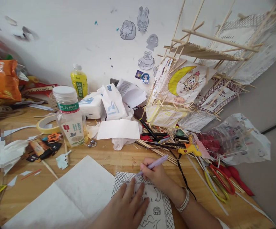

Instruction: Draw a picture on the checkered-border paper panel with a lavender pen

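Observation:
My right hand (155, 173) grips a light purple pen (157, 162), its tip touching the upper border of a decorated sheet of paper (155, 210). The sheet carries a cross-hatched border, handwritten characters, a crescent moon, a small round cake-like drawing and wavy lines. Spread flat on that sheet, my left hand (125, 205) presses it down with fingers apart and covers part of the writing. A large blank white sheet (80, 187) with a fold line lies left of it, its right part beside or under the drawing; I cannot tell which.
Behind stand a clear plastic bottle (69, 124), a yellow drink bottle (79, 79), masking tape (47, 124) and tissue packs (112, 101). On the right are a stick-and-paper lantern frame (183, 81), a yellow glue gun (189, 149), scissors (220, 181) and a plastic bag (243, 140).

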`<move>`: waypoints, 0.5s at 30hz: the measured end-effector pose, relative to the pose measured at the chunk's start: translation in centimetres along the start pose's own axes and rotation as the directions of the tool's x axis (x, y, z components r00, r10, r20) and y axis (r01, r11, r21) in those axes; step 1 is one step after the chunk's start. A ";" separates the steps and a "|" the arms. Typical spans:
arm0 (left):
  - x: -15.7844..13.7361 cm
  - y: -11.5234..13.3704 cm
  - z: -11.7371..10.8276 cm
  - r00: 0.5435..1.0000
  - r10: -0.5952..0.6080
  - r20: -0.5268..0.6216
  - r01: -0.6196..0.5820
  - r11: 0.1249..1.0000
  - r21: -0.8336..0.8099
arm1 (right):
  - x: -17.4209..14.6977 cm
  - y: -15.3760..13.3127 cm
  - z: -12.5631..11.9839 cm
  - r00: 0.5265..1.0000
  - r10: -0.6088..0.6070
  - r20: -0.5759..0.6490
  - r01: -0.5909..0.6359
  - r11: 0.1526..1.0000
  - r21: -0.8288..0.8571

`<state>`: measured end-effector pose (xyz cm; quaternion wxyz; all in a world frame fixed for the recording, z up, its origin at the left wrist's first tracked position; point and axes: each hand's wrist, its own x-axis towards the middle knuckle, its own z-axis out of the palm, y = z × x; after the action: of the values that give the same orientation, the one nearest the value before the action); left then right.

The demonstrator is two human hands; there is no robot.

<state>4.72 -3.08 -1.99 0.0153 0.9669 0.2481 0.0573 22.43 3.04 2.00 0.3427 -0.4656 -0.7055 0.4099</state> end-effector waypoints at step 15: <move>0.0 0.1 -0.1 1.000 -0.005 0.014 0.005 1.000 -0.012 | 0.0 0.5 0.0 1.000 0.013 -0.025 -0.013 1.000 0.002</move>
<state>4.80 -3.17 -1.92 0.0232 0.9665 0.2502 0.0519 22.59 3.20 1.53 0.3493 -0.4749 -0.6976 0.4071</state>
